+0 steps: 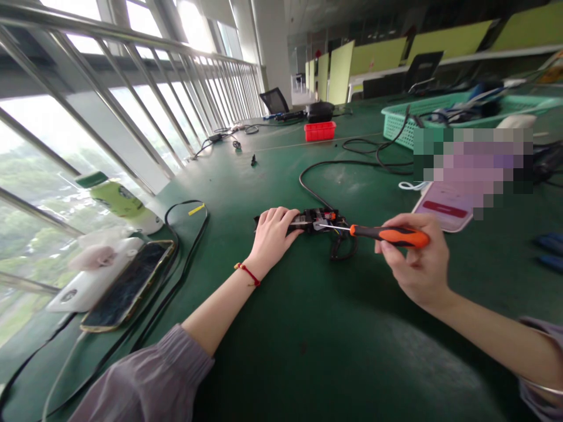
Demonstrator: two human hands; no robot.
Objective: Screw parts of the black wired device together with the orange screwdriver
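An opened black corded hand tool (323, 218) with a looped handle lies on the green table, its inner parts and a few thin wires exposed. My left hand (275, 227) is closed over its left end, holding it against the tabletop. In my right hand (417, 258) is a screwdriver (391, 235) with an orange and black handle, held nearly level. Its thin shaft points left, and the tip is at the exposed inside of the tool; whether it touches a screw cannot be made out.
On the left lie a dark phone (129, 287), a white box (94, 275), a green-capped bottle (123, 202) and a black strap (189, 258). A red bin (320, 131) stands farther back. At right are a green basket (398, 130) of cables and a pink-screened phone (448, 205).
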